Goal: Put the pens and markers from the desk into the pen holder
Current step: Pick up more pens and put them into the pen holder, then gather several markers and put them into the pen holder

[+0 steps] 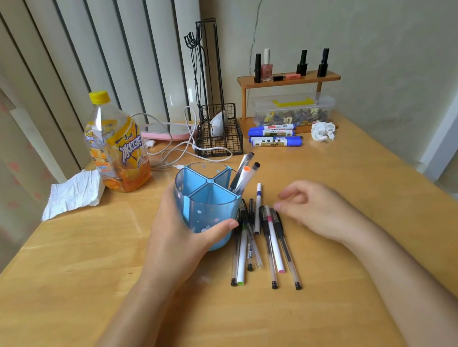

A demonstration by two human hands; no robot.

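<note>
While your left hand (177,234) wraps around the holder (209,206) and keeps it steady, your right hand (313,208) is loose and half open, with nothing in it. Its fingertips (278,205) curl just above the tops of the pens (262,242).

Those pens lie flat on the desk (357,287), right under your right fingers and just beside your left thumb. Some touch the foot of the holder. They are thin, stiff and light, and I think the smooth plastic will roll or slip if you push it. Pinch one near its middle, or scoop a few together.

Most pens are clear with black caps. One is white and pink, and one is white with a green tip.

In your left hand, the holder is see-through blue plastic with little stars, split into parts. It looks light and could tip, so keep holding it. Three pens already lean in the part on the far right side.

Far past your right hand, three fat blue markers (274,135) lie side by side. They look thicker and easier to grab around the body.
</note>
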